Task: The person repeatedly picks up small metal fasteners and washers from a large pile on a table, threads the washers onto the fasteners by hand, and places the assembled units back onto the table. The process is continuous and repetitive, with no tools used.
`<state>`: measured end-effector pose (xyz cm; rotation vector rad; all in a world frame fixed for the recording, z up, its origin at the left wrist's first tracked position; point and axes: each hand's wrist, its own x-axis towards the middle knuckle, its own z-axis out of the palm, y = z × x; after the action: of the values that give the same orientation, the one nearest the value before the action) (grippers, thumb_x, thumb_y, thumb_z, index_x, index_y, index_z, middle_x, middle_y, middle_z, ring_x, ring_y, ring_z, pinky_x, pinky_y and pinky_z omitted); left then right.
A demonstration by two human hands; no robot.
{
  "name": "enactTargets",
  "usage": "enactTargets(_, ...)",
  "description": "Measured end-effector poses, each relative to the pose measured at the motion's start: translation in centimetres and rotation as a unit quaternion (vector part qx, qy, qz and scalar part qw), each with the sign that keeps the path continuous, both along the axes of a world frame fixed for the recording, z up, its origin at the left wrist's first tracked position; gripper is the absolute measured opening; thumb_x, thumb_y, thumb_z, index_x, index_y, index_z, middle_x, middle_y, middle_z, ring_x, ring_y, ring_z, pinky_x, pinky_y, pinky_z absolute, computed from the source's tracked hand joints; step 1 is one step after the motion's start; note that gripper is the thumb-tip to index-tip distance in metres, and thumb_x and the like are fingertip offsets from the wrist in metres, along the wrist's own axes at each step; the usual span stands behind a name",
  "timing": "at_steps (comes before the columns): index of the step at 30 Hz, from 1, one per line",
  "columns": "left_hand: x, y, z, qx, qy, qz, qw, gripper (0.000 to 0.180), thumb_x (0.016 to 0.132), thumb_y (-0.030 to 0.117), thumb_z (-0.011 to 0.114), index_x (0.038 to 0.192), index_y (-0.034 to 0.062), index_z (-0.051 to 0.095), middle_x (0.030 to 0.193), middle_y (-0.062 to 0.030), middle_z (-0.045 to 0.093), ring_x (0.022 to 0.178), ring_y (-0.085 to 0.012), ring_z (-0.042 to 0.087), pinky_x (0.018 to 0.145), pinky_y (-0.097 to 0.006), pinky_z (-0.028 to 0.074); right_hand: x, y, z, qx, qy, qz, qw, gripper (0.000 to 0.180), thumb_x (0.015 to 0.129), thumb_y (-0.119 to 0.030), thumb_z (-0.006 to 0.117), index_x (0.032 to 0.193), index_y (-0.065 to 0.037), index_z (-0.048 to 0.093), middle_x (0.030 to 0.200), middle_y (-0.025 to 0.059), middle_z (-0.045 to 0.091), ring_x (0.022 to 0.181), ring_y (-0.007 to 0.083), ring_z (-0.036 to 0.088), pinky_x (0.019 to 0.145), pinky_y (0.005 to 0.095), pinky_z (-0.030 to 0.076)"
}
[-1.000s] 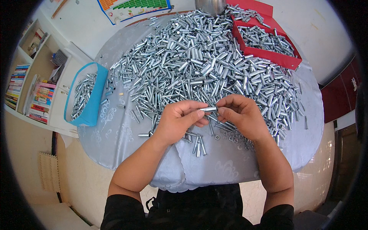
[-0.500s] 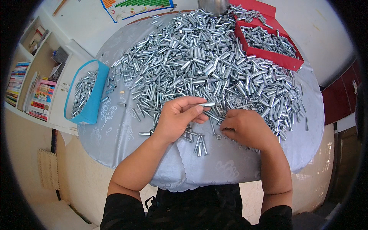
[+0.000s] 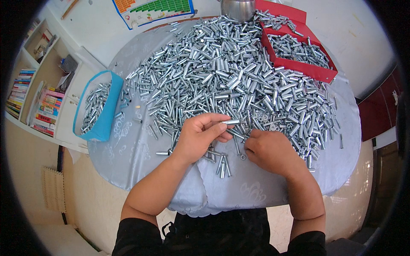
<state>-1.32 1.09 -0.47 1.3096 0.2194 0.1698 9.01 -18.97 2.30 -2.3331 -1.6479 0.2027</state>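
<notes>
Person's right hand (image 3: 273, 151) off the metal tube (image 3: 231, 122) since 1 second ago, now at the pile (image 3: 222, 77), finger grip unclear, left hand (image 3: 196, 138) pinching the tube, silvery, shiny, cylindrical

Counted singly, except for the one hardware heap (image 3: 222, 81).
Counting one left hand (image 3: 197, 138) and one right hand (image 3: 273, 150), making two; one held metal sleeve (image 3: 231, 122); one table (image 3: 239, 194); one blue bin (image 3: 103, 127); one red box (image 3: 300, 70); one steel pot (image 3: 239, 9); one wall chart (image 3: 156, 10); one bookcase (image 3: 67, 113). Counting one washer (image 3: 243, 157) lying apart. Unable to number the metal pieces (image 3: 233, 78), overlapping in heap, bin and box, or the books (image 3: 45, 121), too small to separate.
</notes>
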Motion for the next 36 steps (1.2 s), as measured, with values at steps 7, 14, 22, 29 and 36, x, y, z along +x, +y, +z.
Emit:
enactTargets(7, 0.0, -0.1, 0.2, 0.001, 0.006, 0.006, 1.0, 0.025, 0.094, 0.007, 0.059, 0.116, -0.0032, 0.062, 0.103, -0.0146, 0.07, 0.082, -0.0197, 0.07, 0.072, -0.03, 0.058, 0.6, 1.1, -0.1, 0.279, 0.248, -0.19, 0.908, 0.008, 0.083, -0.006, 0.067, 0.089, -0.001, 0.066, 0.081, 0.01, 0.069, 0.071, 0.0204, 0.067, 0.065, 0.0322, 0.053)
enactTargets(14, -0.1, -0.2, 0.2, -0.001, -0.003, 0.002, 1.0, 0.025, 0.094, 0.006, 0.059, 0.117, -0.0037, 0.062, 0.103, -0.0146, 0.07, 0.082, -0.0199, 0.07, 0.072, -0.03, 0.058, 0.2, 1.7, -1.1, 0.335, 0.331, -0.185, 0.862, 0.01, 0.086, -0.005, 0.068, 0.093, 0.001, 0.065, 0.079, 0.0085, 0.068, 0.072, 0.0119, 0.066, 0.067, 0.0262, 0.052)
enactTargets(22, -0.2, -0.3, 0.4, -0.005, 0.011, 0.002, 1.0, 0.026, 0.093, 0.006, 0.06, 0.117, -0.0034, 0.062, 0.103, -0.0152, 0.07, 0.08, -0.0203, 0.07, 0.071, -0.029, 0.058, -0.1, 1.9, -0.9, 0.347, 0.436, -0.197, 0.807, 0.014, 0.086, -0.004, 0.069, 0.099, 0.001, 0.066, 0.087, 0.0057, 0.07, 0.078, 0.0108, 0.065, 0.071, 0.0252, 0.051)
enactTargets(29, -0.1, -0.1, 0.7, -0.019, 0.017, -0.018, 1.0, 0.026, 0.093, 0.007, 0.06, 0.117, -0.0031, 0.063, 0.102, -0.0155, 0.07, 0.08, -0.0208, 0.071, 0.071, -0.03, 0.059, 0.2, 1.6, -0.7, 0.305, 0.486, -0.192, 0.796, 0.016, 0.085, -0.007, 0.072, 0.098, 0.002, 0.068, 0.085, 0.0049, 0.069, 0.078, 0.0085, 0.062, 0.07, 0.0216, 0.049)
enactTargets(36, 0.0, 0.4, 0.5, -0.01, 0.001, 0.027, 1.0, 0.027, 0.093, 0.008, 0.06, 0.117, -0.0031, 0.062, 0.104, -0.0159, 0.07, 0.082, -0.0202, 0.07, 0.071, -0.031, 0.059, 1.6, -0.2, 0.4, 0.058, 0.145, 0.032, 0.987, 0.019, 0.077, -0.022, 0.073, 0.09, -0.008, 0.068, 0.084, 0.0096, 0.066, 0.075, 0.0267, 0.065, 0.066, 0.0382, 0.051)
